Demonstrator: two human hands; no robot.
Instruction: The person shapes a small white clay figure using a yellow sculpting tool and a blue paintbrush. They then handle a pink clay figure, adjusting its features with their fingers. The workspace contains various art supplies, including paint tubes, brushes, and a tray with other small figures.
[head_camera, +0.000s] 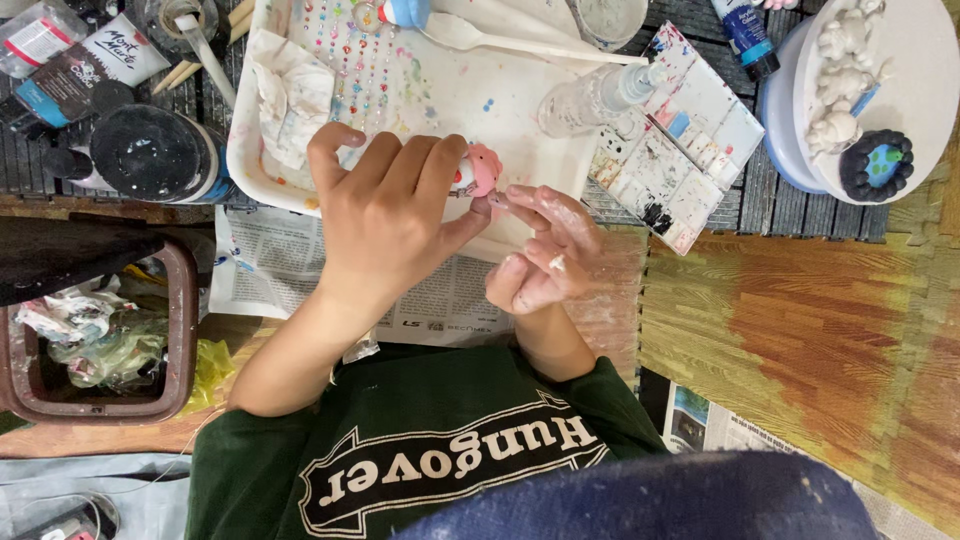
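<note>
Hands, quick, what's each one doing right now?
Left hand: closed, holding a small pink figure.
Right hand: half curled, paint-smeared, fingertip touching the figure, nothing seen in its grip.

Under me: wood-pattern floor mat (800, 330), orange-brown, newspaper (290, 260) spread at its edge. Dark slatted surface (760, 190) ahead, probably a low table. Brown bin (185, 330) alongside. Even indoor light.
</note>
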